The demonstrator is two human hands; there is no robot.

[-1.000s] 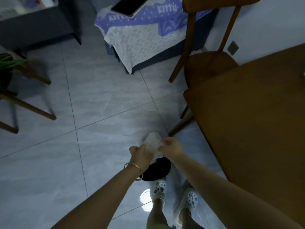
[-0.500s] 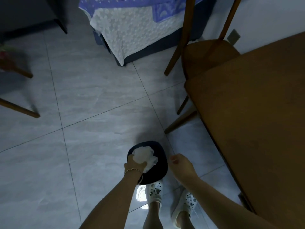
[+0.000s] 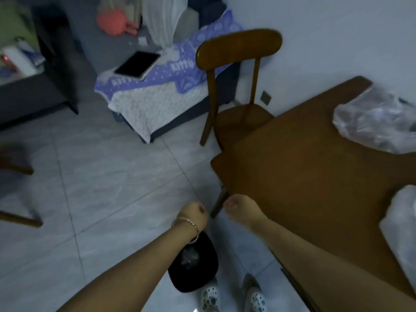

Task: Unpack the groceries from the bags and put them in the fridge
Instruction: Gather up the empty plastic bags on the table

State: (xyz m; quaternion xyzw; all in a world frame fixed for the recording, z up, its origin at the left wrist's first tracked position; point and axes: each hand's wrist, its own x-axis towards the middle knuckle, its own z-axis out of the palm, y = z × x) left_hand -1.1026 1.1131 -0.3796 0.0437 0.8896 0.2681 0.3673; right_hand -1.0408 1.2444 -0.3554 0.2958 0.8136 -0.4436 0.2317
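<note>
My left hand (image 3: 194, 213) is curled into a fist above the floor and holds nothing. My right hand (image 3: 242, 209) hangs beside it near the table corner, fingers loosely curled and empty. Below my left wrist stands a black bin (image 3: 202, 278) with a crumpled clear plastic bag (image 3: 190, 256) inside it. On the brown wooden table (image 3: 304, 176) lies a clear plastic grocery bag (image 3: 371, 122) at the far right. A second whitish bag (image 3: 403, 233) sits at the table's right edge, partly cut off. No fridge is in view.
A wooden chair (image 3: 238, 86) is tucked at the table's far corner. Behind it is a bed with a purple cover (image 3: 157, 86) and a tablet (image 3: 137, 64). Wooden legs of other furniture (image 3: 20, 219) show at the left. Grey tiled floor lies ahead.
My left hand dropped the crumpled plastic into the black bin and lifted away empty. Both hands rose. The view tilted up, bringing the table's bags into sight.
</note>
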